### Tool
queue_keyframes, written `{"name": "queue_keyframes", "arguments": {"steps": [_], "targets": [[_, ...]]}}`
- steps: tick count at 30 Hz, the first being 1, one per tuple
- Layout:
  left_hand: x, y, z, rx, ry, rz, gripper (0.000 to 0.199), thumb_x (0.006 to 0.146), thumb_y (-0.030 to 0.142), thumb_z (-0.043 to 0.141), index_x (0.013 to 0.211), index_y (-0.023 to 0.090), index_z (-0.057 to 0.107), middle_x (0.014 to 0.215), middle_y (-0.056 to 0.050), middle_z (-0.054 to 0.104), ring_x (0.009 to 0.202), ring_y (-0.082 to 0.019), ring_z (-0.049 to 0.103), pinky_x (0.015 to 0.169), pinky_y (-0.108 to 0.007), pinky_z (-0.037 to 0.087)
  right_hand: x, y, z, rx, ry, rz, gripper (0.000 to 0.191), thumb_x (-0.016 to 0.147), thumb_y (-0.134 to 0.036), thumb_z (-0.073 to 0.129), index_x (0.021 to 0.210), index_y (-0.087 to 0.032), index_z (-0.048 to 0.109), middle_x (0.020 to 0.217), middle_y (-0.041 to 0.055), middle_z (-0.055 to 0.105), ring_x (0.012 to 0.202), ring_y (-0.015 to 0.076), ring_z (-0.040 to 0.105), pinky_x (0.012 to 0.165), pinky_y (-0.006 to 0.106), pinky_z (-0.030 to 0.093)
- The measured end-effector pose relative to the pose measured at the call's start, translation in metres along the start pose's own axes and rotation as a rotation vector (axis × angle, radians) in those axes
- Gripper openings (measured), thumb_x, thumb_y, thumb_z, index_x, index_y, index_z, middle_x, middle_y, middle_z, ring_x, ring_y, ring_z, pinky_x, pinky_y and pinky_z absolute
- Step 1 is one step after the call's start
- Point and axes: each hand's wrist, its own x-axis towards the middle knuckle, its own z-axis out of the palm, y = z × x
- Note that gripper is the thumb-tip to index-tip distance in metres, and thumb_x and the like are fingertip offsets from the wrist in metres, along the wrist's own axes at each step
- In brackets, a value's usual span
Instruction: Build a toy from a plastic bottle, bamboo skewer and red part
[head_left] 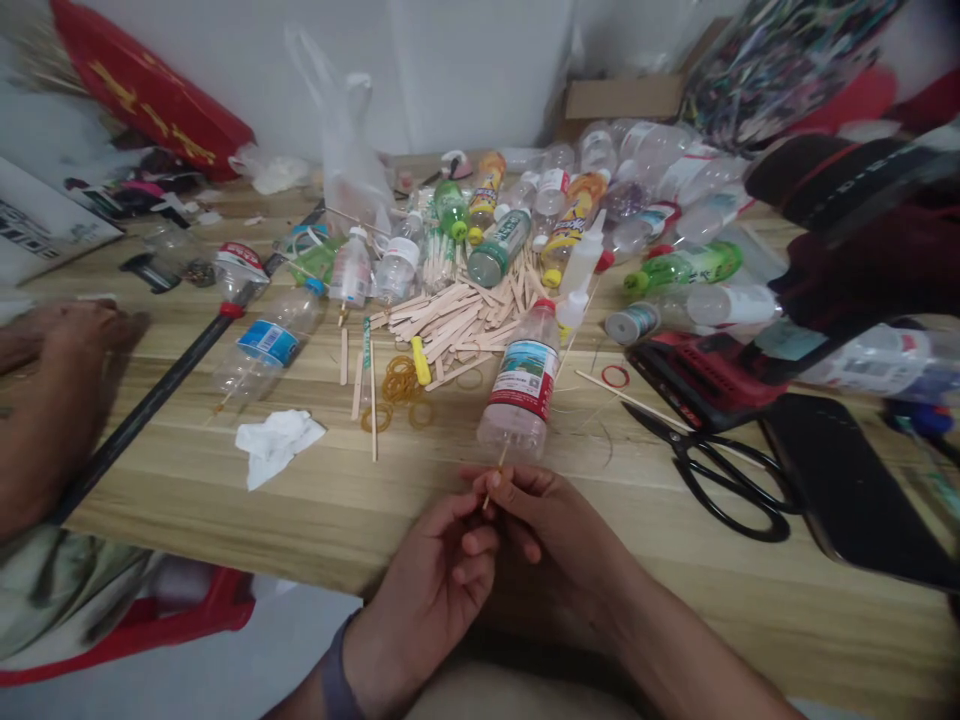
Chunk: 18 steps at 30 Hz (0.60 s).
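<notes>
A clear plastic bottle [519,385] with a red cap and a red-and-blue label lies on the table, its base towards me. From that base a thin wooden stick [490,488] sticks out. My right hand [559,515] pinches the stick's end between thumb and forefinger. Close against it, my left hand [442,580] has its fingertips closed at the same stick; a small yellowish bit shows there, too small to name. Several tan rubber bands [403,380] and a yellow-handled tool [420,360] lie beyond my left hand.
Black scissors [720,470], a dark phone [855,490] and a red-and-black power tool [720,370] lie at right. Flat wooden sticks [457,320] and several bottles fill the back. A blue-labelled bottle [266,345], crumpled tissue [277,445], black rod [157,395] and another person's arm [52,390] are left.
</notes>
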Motion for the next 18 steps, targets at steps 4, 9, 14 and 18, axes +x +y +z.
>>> {"name": "queue_keyframes", "arguments": {"steps": [4, 9, 14, 18], "targets": [[-0.003, -0.004, -0.010, -0.010, -0.028, 0.057, 0.014, 0.090, 0.007, 0.049, 0.083, 0.012, 0.060, 0.071, 0.001, 0.060, 0.039, -0.001, 0.045, 0.031, -0.008, 0.025, 0.002, -0.004, 0.002, -0.004, 0.021, -0.048, 0.051, 0.065, -0.064, 0.081, 0.065, -0.015, 0.066, 0.052, -0.0041, 0.060, 0.033, 0.0011, 0.028, 0.037, 0.021, 0.012], [-0.006, 0.003, -0.019, 0.035, -0.075, 0.266, 0.023, 0.068, 0.012, 0.078, 0.077, 0.016, 0.057, 0.075, 0.003, 0.065, 0.043, 0.000, 0.044, 0.032, -0.008, 0.028, -0.001, -0.005, 0.004, -0.021, 0.060, -0.084, 0.045, 0.068, -0.057, 0.080, 0.063, -0.016, 0.063, 0.063, -0.0010, 0.067, 0.035, 0.0016, 0.030, 0.037, 0.021, 0.014], [-0.001, 0.020, -0.020, 0.243, -0.205, 0.347, 0.031, 0.065, 0.028, 0.081, 0.070, 0.018, 0.052, 0.066, 0.011, 0.057, 0.036, 0.002, 0.025, 0.031, -0.008, 0.023, -0.008, 0.001, 0.006, -0.016, 0.066, -0.065, 0.043, 0.072, -0.057, 0.076, 0.069, -0.016, 0.064, 0.065, -0.0016, 0.067, 0.035, 0.0015, 0.033, 0.040, 0.020, 0.020], [0.006, 0.041, -0.020, 0.578, -0.317, 0.107, 0.016, 0.071, 0.027, 0.073, 0.067, 0.017, 0.061, 0.048, 0.011, 0.047, 0.030, 0.000, 0.016, 0.028, -0.013, 0.013, -0.010, 0.000, 0.002, -0.025, 0.035, -0.041, 0.045, 0.071, -0.058, 0.076, 0.065, -0.016, 0.063, 0.062, -0.0023, 0.065, 0.034, 0.0016, 0.035, 0.039, 0.020, 0.020]]}}
